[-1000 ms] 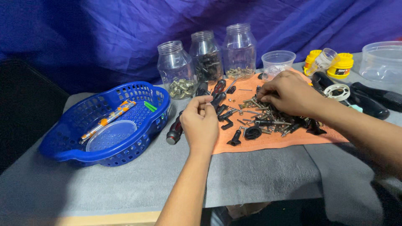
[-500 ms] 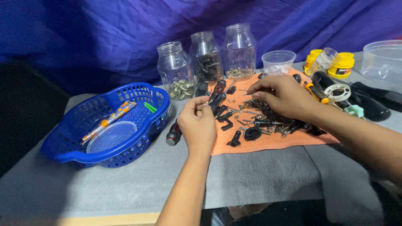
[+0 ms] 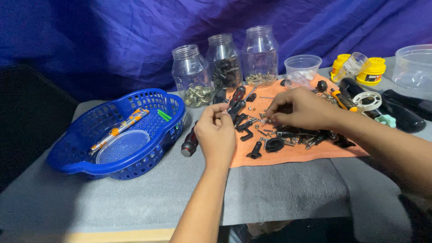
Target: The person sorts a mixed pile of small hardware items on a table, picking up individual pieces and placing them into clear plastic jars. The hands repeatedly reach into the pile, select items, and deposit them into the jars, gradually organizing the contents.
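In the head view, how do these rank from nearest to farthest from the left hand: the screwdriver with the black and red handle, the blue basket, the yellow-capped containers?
1. Screwdriver: just left of the left hand.
2. Blue basket: further left on the grey cloth.
3. Yellow-capped containers: far right, at the back.

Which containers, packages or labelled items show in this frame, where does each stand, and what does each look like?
Three clear jars: back centre, holding hardware.
Small clear cup: right of the jars.
Yellow containers: back right, dark labels.
Large clear tub: far right.
Blue basket: left, perforated, holding a clear lid.
No signs or screens.
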